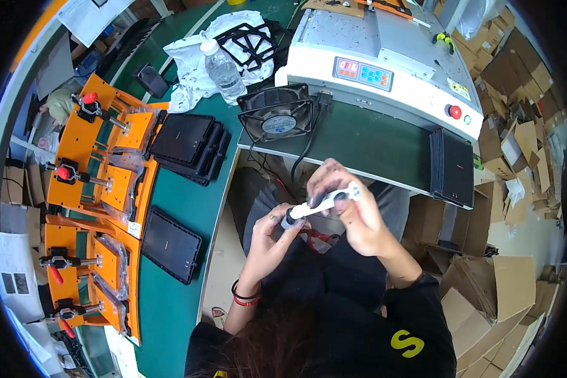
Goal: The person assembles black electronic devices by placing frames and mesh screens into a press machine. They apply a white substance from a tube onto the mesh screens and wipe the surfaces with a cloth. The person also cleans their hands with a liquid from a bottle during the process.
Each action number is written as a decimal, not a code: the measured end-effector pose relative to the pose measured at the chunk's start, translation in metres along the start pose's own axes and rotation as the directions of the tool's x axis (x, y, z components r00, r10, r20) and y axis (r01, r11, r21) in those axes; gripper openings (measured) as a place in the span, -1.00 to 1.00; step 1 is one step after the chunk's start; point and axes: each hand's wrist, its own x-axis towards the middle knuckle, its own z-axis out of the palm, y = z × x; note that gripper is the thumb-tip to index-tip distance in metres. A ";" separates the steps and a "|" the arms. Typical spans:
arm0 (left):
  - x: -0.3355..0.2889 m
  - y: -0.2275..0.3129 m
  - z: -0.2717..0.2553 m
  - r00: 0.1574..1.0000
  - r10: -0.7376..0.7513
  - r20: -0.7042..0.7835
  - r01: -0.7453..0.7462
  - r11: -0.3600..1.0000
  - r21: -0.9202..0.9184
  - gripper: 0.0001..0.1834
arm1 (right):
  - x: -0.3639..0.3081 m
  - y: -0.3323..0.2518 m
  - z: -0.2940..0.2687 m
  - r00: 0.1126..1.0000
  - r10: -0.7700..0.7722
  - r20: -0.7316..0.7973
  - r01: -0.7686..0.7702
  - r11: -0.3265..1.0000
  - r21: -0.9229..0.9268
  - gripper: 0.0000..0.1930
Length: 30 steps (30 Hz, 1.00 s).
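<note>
My left hand pinches a small dark cylindrical piece with a pale lower part between thumb and fingers, above my lap. My right hand is closed around a slim white stick-like piece with a rounded, knobbed end. The white piece slants down to the left, and its lower end meets the dark piece; whether it sits inside or only touches, I cannot tell. Dark smudges mark my right fingers. The exact kind of both pieces is too small to make out.
Left, a green bench carries orange clamp fixtures, stacked black panels and a single black panel. Ahead stand a black fan, a clear bottle and a white machine. Cardboard boxes crowd the right.
</note>
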 end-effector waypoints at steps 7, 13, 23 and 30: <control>0.004 0.014 -0.003 0.990 0.114 0.087 -0.141 0.884 0.446 -0.75 | -0.004 -0.007 -0.009 0.995 0.087 0.053 -0.078 0.984 -0.162 -0.84; 0.003 0.024 0.001 0.962 0.060 0.265 -0.214 0.770 0.601 -0.73 | -0.001 -0.006 -0.018 0.983 0.061 0.171 -0.001 0.944 -0.330 -0.86; 0.001 0.001 0.003 0.947 -0.032 0.320 -0.051 0.967 0.248 -0.73 | -0.015 0.007 -0.017 0.987 0.161 0.013 -0.160 0.986 -0.037 -0.86; 0.001 -0.003 0.005 0.956 -0.022 0.294 -0.073 0.949 0.307 -0.78 | -0.028 0.031 -0.016 0.983 0.183 0.016 -0.181 0.980 -0.077 -0.86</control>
